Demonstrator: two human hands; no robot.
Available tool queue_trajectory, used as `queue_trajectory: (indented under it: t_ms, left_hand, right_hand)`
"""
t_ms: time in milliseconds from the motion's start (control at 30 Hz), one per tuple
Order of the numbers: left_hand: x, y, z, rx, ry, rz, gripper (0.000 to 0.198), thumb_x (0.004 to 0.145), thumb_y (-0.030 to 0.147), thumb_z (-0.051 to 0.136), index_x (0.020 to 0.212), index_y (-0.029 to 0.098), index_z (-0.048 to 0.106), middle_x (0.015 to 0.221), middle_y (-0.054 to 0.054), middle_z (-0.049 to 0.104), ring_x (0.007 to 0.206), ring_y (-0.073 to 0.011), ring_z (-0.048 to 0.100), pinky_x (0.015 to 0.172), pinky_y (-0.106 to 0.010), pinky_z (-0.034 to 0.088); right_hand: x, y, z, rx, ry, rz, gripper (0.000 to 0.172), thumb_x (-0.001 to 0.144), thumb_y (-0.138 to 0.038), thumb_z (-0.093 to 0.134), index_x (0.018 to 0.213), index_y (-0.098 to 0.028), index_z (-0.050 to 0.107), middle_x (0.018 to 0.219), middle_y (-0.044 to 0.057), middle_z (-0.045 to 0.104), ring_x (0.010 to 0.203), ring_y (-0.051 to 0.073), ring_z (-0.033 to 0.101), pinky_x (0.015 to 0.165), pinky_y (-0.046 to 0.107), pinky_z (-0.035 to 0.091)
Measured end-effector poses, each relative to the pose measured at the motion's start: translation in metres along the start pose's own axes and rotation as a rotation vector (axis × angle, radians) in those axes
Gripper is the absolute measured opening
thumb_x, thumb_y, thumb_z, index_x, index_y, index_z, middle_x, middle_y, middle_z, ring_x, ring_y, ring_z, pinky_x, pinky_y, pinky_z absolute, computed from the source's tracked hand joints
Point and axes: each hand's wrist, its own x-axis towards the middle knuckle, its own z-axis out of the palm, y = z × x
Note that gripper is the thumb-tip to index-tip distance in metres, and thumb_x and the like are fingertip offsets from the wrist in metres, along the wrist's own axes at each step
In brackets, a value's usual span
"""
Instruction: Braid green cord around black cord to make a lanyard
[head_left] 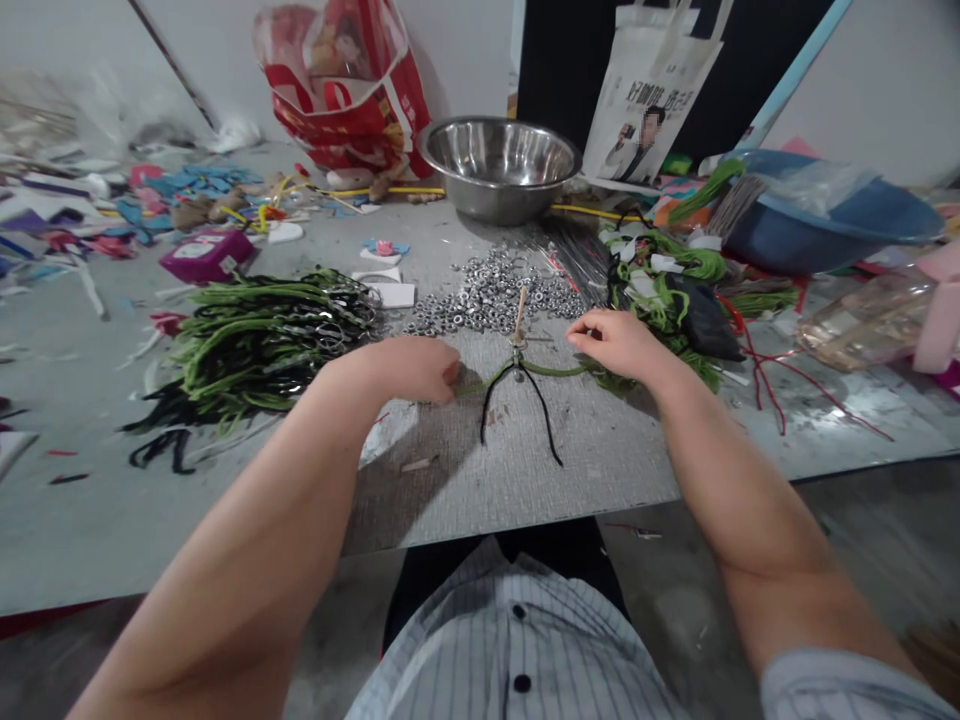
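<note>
Head view: both bare forearms reach out over a grey table [112, 520]. The left hand [416, 368] is curled into a loose fist, fingers pinched shut on one end of a green cord [559, 370]. The right hand [615, 343] pinches the other end between thumb and fingertips. The green cord lies stretched between them near the table's front edge, passing the foot of a stick [520, 310] that stands just in front of a heap of nuts [487, 290]. A black cord [544, 420] hangs from the same spot, its two ends splayed towards the person. Behind the nuts sits a steel bowl [499, 165], its inner wall shiny; what lies at its bottom cannot be told. To the right, a blue basin [862, 225] holds a clear plastic bag [814, 185], with grey rods [731, 205] and green strands leaning over its rim. A red bag [337, 80] stands behind the bowl, bulging, its contents unclear. A clear bottle [862, 320] lies on its side at the far right. Left of the hands lies a bundle [262, 335] of green and black cords with metal rings; right of them, a green tangle [675, 270] around a black pouch [701, 315].
</note>
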Motion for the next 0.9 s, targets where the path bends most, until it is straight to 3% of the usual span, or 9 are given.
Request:
queue_trajectory:
  t_ms: [33,100,200,300,400,500,600,700,900]
  left_hand:
    - [0.0,0.004,0.0,0.028,-0.094,-0.014,0.01,0.059,0.019,0.053,0.061,0.019,0.063,0.06,-0.004,0.064,0.051,-0.0159,0.054,0.052,-0.027,0.037]
    - [0.001,0.009,-0.003,0.069,-0.141,-0.026,0.015,0.061,0.015,0.048,0.059,0.019,0.063,0.061,-0.006,0.063,0.054,-0.0176,0.055,0.054,-0.029,0.037]
    - [0.002,0.01,-0.007,0.072,-0.074,-0.056,0.016,0.064,0.015,0.047,0.058,0.018,0.061,0.061,-0.006,0.062,0.056,-0.0178,0.056,0.055,-0.029,0.037]
    - [0.004,0.005,-0.009,-0.045,0.075,-0.095,0.011,0.065,0.015,0.051,0.057,0.018,0.058,0.057,-0.003,0.06,0.053,-0.0144,0.052,0.051,-0.026,0.034]
    - [0.005,0.005,-0.008,-0.406,0.181,-0.109,0.012,0.067,0.014,0.053,0.057,0.019,0.055,0.049,0.002,0.054,0.043,-0.0088,0.043,0.045,-0.022,0.031]
    - [0.009,0.012,-0.003,-0.989,0.256,-0.17,0.016,0.073,0.013,0.052,0.058,0.018,0.054,0.048,0.002,0.054,0.034,-0.0047,0.035,0.038,-0.02,0.026]
    - [0.015,0.024,0.005,-1.419,0.313,-0.21,0.019,0.076,0.011,0.052,0.059,0.016,0.052,0.05,0.0,0.057,0.032,-0.0048,0.04,0.035,-0.019,0.027]
    - [0.019,0.037,0.01,-1.637,0.341,-0.191,0.017,0.079,0.009,0.053,0.063,0.015,0.052,0.055,0.0,0.061,0.033,-0.0055,0.045,0.035,-0.019,0.032]
    - [0.023,0.051,0.02,-1.76,0.422,-0.163,0.015,0.079,0.01,0.056,0.066,0.014,0.05,0.055,0.001,0.061,0.035,-0.0065,0.05,0.036,-0.018,0.036]
  right_hand:
    - [0.0,0.0,0.001,0.007,0.004,-0.006,0.014,0.079,-0.018,0.055,0.077,-0.017,0.069,0.081,0.006,0.069,0.072,0.015,0.058,0.069,0.029,0.043]
    - [0.0,-0.001,0.002,0.025,0.015,-0.021,0.014,0.079,-0.019,0.054,0.077,-0.017,0.069,0.08,0.005,0.068,0.071,0.014,0.058,0.067,0.029,0.042]
    - [-0.001,-0.001,0.005,0.063,0.034,-0.045,0.014,0.079,-0.02,0.055,0.078,-0.017,0.069,0.079,0.005,0.067,0.069,0.014,0.056,0.066,0.028,0.041]
    - [-0.001,-0.002,0.008,0.105,0.07,-0.067,0.015,0.08,-0.023,0.054,0.078,-0.016,0.068,0.079,0.005,0.066,0.066,0.013,0.053,0.064,0.028,0.039]
    - [-0.002,-0.005,0.011,0.158,0.107,-0.108,0.018,0.081,-0.027,0.054,0.077,-0.016,0.067,0.077,0.004,0.065,0.064,0.012,0.051,0.062,0.027,0.038]
    - [-0.004,-0.011,0.015,0.257,0.115,-0.163,0.021,0.081,-0.032,0.054,0.077,-0.016,0.066,0.073,0.003,0.063,0.061,0.011,0.048,0.059,0.026,0.036]
    - [-0.006,-0.018,0.02,0.375,0.093,-0.186,0.027,0.081,-0.04,0.054,0.076,-0.015,0.065,0.07,0.003,0.06,0.059,0.011,0.046,0.058,0.026,0.035]
    - [-0.007,-0.025,0.026,0.473,0.043,-0.153,0.038,0.08,-0.051,0.053,0.073,-0.016,0.063,0.066,0.002,0.057,0.059,0.011,0.045,0.057,0.025,0.034]
    - [-0.009,-0.037,0.039,0.567,-0.124,-0.067,0.051,0.075,-0.066,0.05,0.068,-0.016,0.059,0.056,-0.003,0.042,0.054,0.009,0.036,0.051,0.025,0.028]
